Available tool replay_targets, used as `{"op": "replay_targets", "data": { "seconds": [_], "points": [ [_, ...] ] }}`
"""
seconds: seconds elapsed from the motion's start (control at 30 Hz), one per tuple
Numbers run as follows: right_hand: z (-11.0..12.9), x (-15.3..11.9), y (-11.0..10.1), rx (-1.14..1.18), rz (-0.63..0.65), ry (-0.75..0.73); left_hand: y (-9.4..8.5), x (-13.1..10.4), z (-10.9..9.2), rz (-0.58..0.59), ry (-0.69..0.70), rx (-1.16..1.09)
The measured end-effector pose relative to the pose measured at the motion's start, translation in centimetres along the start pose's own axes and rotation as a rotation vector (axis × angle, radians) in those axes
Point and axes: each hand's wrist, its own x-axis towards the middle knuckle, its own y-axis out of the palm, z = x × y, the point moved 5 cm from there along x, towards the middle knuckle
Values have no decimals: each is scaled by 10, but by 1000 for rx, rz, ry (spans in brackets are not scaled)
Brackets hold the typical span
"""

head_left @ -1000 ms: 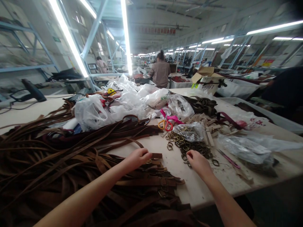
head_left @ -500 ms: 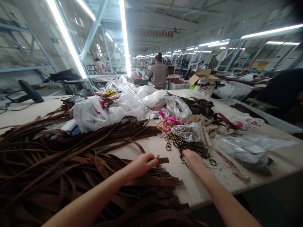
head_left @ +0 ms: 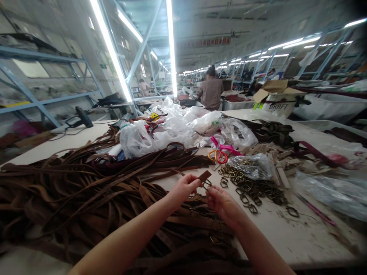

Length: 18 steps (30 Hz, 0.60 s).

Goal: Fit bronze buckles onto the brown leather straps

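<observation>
My left hand (head_left: pixel 186 188) pinches a brown leather strap (head_left: pixel 205 175) close to its cut end, which sticks out past the fingertips. Between thumb and fingers, my right hand (head_left: pixel 222 202) grips a brass-coloured metal buckle (head_left: pixel 207 185), held right at the strap's end. Whether the strap passes through the buckle is too small to tell. Under and left of my hands spreads a large heap of brown straps (head_left: pixel 94 194), a few with buckles on their ends. A pile of loose buckles (head_left: pixel 255 187) lies on the table just beyond my right hand.
Orange-and-red-handled scissors (head_left: pixel 218 156) lie behind the buckles, near white plastic bags (head_left: pixel 177 126). Pink-handled snips (head_left: pixel 315 209) rest at right on the pale table (head_left: pixel 275 240). Farther back stand a cardboard box (head_left: pixel 276 97) and a person (head_left: pixel 210 93) facing away.
My right hand has left the buckle pile with a buckle and come over to my left hand. The left hand has raised the strap's end. The view has swung left.
</observation>
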Motion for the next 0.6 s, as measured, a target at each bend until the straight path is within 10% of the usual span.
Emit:
{"op": "replay_targets", "data": {
  "seconds": [0.6],
  "points": [
    [-2, 2, 7, -154, -23, -84, -7, 2, 12, -91, 60, -91]
  ]
}}
